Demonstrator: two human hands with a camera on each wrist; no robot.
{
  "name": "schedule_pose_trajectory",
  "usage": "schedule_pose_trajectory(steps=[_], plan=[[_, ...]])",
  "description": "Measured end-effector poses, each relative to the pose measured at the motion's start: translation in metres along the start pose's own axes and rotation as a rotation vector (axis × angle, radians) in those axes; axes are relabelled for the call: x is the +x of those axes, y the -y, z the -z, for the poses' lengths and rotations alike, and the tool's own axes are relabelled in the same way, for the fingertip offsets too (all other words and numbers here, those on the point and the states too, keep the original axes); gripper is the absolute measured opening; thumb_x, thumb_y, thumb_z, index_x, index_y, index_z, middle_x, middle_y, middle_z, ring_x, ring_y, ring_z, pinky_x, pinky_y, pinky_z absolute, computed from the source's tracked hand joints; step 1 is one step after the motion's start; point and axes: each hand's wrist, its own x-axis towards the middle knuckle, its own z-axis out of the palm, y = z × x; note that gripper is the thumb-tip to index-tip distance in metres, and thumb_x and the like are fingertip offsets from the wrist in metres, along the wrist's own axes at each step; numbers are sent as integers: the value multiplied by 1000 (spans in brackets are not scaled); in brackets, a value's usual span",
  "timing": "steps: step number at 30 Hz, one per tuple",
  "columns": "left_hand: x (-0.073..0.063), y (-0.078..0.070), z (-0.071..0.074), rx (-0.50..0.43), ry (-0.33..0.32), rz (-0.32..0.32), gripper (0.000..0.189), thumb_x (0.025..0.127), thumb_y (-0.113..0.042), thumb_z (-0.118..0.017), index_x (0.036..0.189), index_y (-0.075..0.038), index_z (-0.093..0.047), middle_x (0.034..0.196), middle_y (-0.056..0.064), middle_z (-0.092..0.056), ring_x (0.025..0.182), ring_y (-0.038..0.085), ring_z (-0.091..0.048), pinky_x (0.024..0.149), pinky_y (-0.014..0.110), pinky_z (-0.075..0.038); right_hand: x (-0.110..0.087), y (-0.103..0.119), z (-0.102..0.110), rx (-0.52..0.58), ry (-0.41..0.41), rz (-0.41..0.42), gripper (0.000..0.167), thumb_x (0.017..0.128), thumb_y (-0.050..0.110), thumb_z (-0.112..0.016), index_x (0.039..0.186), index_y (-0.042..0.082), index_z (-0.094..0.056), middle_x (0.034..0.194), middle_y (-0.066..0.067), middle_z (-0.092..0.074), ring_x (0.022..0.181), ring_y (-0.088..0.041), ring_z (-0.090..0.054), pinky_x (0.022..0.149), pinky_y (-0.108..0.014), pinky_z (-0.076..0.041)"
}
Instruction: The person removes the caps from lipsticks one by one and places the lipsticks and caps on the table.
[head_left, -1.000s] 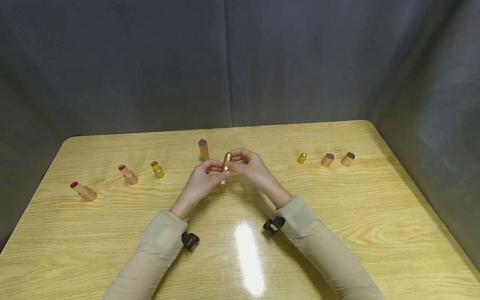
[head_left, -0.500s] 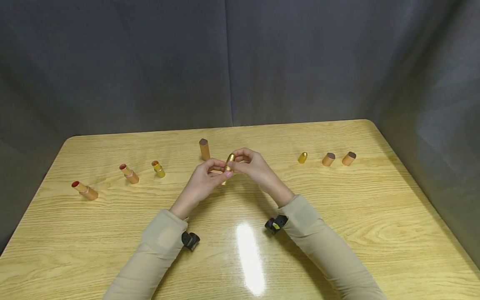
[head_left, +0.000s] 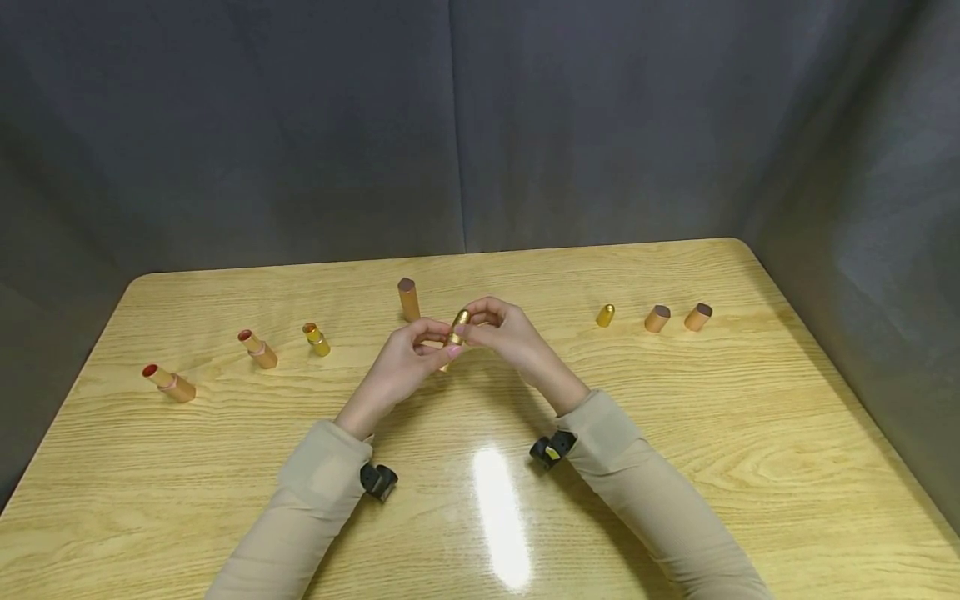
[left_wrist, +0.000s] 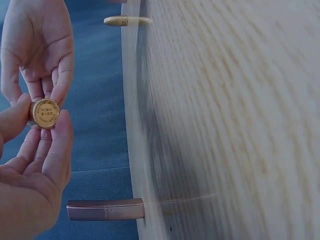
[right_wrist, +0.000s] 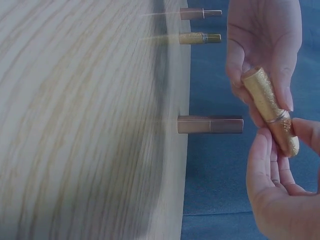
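Over the middle of the table, both hands hold one gold lipstick [head_left: 461, 318] between them. My left hand [head_left: 401, 365] grips its lower part, whose round stamped end [left_wrist: 47, 113] shows in the left wrist view. With thumb and fingers, my right hand [head_left: 513, 343] pinches the rounded cap end. The right wrist view shows the tube [right_wrist: 262, 91] tilted, its cap on and a thin ring at the seam. Just behind the left hand a closed copper lipstick [head_left: 408, 300] stands upright.
On the left stand two uncapped copper lipsticks [head_left: 177, 387] [head_left: 262, 354] and an uncapped gold lipstick [head_left: 319, 342]. To the right are a gold rounded cap [head_left: 605, 315] and two copper caps [head_left: 657, 319] [head_left: 697, 317]. Dark curtains [head_left: 300, 150] border the wooden table [head_left: 405, 533].
Both hands keep their hold on the gold lipstick and barely move. Its rounded top has tipped slightly lower and to the right.
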Motion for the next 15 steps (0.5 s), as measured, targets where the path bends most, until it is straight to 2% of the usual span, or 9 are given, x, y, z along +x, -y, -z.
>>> schedule_pose_trajectory(steps=[5,11,15], plan=[[-1,0,1,9,18,-21,41,94,-16,-61,131,-2,-50,130,18,-54,102,28,-64,82,41,-56,1,0,2,5,-1,-1,31,91,8,-60,119,-5,-54,100,-3,-60,85,-6,-59,97,-42,-51],[-2,-1,0,-12,38,-28,43,94,-14,-61,134,-3,-49,132,18,-53,106,31,-63,83,41,-56,-1,1,7,-33,8,2,30,92,8,-59,119,-5,-53,105,-9,-58,87,-8,-58,100,-48,-48],[-2,-1,-2,-25,38,-27,43,94,-13,-61,134,-3,-49,132,18,-53,106,30,-63,85,42,-56,-3,3,8,-39,5,6,32,93,8,-59,121,-5,-53,107,-9,-58,88,-8,-58,98,-44,-50]])
